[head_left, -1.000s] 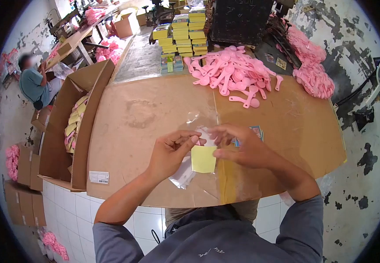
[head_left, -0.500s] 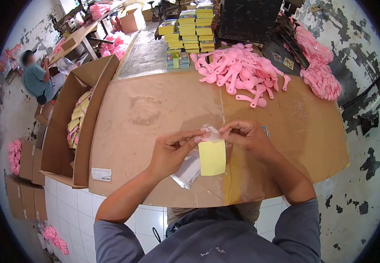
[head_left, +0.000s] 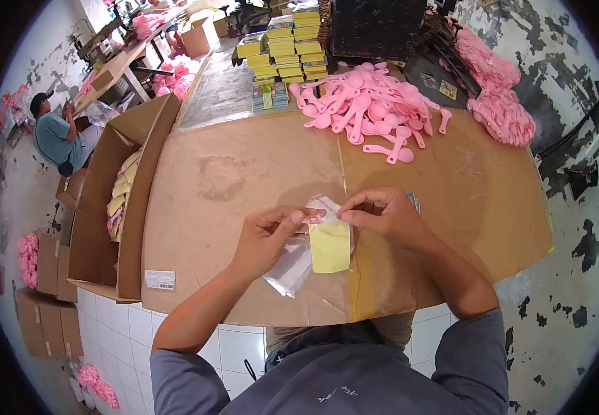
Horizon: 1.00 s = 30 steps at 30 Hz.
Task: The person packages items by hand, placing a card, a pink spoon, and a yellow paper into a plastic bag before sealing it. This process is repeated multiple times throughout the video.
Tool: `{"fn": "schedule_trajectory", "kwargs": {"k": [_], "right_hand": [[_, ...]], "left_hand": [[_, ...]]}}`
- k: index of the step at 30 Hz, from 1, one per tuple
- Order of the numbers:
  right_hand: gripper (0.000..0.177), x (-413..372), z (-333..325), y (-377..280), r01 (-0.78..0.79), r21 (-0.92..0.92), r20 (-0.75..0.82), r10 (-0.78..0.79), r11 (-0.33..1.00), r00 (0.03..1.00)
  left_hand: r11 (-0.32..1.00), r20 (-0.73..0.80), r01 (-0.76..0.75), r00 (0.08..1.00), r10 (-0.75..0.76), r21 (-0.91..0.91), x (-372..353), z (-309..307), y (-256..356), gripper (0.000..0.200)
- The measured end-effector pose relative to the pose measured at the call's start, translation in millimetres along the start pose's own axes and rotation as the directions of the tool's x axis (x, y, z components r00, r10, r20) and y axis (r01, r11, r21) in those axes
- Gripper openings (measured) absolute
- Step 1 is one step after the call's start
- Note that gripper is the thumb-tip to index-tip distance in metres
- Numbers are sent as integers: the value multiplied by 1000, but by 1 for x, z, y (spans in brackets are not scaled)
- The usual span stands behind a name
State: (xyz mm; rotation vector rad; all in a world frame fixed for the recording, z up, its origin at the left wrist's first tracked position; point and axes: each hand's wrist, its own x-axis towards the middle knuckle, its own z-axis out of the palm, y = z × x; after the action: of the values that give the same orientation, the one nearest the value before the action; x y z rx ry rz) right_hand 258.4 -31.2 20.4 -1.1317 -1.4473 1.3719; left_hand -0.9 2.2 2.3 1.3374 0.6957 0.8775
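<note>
Nearest, my two forearms reach out from grey sleeves and converge over a flat brown cardboard sheet (head_left: 244, 173) that covers the table. My left hand (head_left: 266, 238) and right hand (head_left: 386, 218), knuckles up, each close thumb on forefinger to pinch the top edge of a thin, glossy clear plastic bag (head_left: 291, 266). The bag hangs low over the sheet's near middle, and a rectangular matte yellow card (head_left: 330, 247) shows through it. Further off lies a heap of smooth pink plastic spoons (head_left: 365, 107) with round bowls. Beyond it are stacks of yellow boxes (head_left: 285, 52). At far left, an open corrugated carton (head_left: 99, 207) and a seated person (head_left: 54, 135).
</note>
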Motion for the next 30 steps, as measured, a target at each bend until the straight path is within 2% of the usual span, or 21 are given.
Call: {"fn": "schedule_trajectory", "kwargs": {"k": [5, 8, 17, 18, 20, 23, 26, 29, 30], "right_hand": [[20, 3, -1, 8, 16, 49, 6, -17, 999, 1000], [20, 3, -3, 5, 23, -23, 8, -23, 999, 1000], [12, 3, -3, 12, 68, -57, 0, -68, 996, 998], [12, 4, -5, 14, 216, -192, 50, -210, 957, 976], [13, 7, -9, 15, 492, -419, 203, -450, 763, 870], [15, 5, -6, 11, 378, -323, 139, -352, 868, 926], [20, -2, 3, 3, 290, -301, 76, -280, 909, 957], [29, -3, 7, -1, 182, -207, 78, -169, 961, 983], [32, -3, 6, 2, 190, -188, 88, -177, 964, 980]], "left_hand": [[1000, 25, 11, 1000, -10, -25, 3, 2, -5, 20], [999, 30, 37, 999, -37, -16, 2, 2, -3, 21], [998, 13, 62, 998, -61, -2, 3, 2, -5, 23], [998, 8, 68, 998, -68, 1, 2, 2, -5, 23], [998, 0, 67, 998, -67, 3, 2, 1, -5, 24], [998, -12, 54, 998, -54, -13, 2, 0, -5, 24], [998, -23, 49, 998, -50, -32, 2, 1, -2, 23], [999, -30, 23, 999, -24, -23, 3, -1, -2, 23], [1000, -36, 9, 999, -10, -28, 3, -1, -1, 23]]}}
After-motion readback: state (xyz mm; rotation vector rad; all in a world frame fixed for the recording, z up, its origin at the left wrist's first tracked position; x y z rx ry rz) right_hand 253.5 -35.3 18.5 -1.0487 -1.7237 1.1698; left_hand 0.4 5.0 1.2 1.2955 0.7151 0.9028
